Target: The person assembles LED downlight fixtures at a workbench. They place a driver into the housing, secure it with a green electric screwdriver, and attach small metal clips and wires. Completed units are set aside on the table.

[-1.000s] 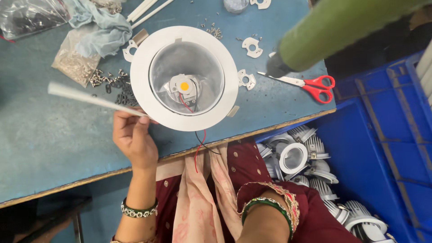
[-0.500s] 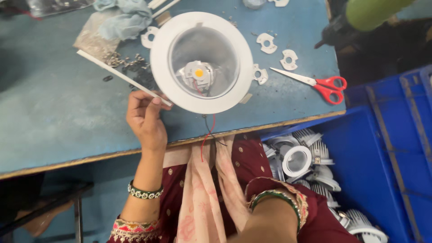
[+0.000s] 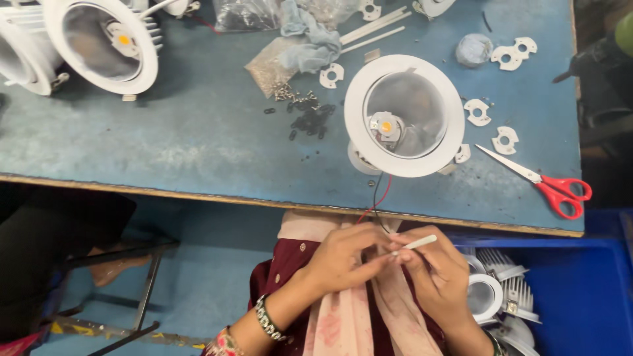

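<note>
Both hands have dropped off the tabletop (image 3: 165, 138) since the earlier frame and now meet over the lap, below its front edge. Left hand (image 3: 346, 257) & right hand (image 3: 438, 273) are pinched together on a thin white sleeve tube (image 3: 417, 243), fingertips narrow on it; a red & black wire pair (image 3: 377, 198) hangs from the downlight (image 3: 403, 115) over the edge down to the hands. It looks as if the wire end goes into the tube, but the view is too small to be sure.

Downlight sits face-up on the worn blue tabletop, w/ its LED chip showing inside, near the front edge. Just left of it: scatter of small black washers and screws (image 3: 306, 112), then a crumpled cloth (image 3: 310, 39) and white tubes (image 3: 376, 29). Right of it: white bracket pieces (image 3: 476, 111) and red-handled scissors (image 3: 547, 184), handles near the right front corner. Two more downlights (image 3: 99, 43) at far left.

Wide bare stretch of tabletop front-left. Front edge is chipped wood. Blue bin of downlight parts (image 3: 573, 283) sits just right of the lap; metal stool frame (image 3: 145, 290) to the left on the floor.
</note>
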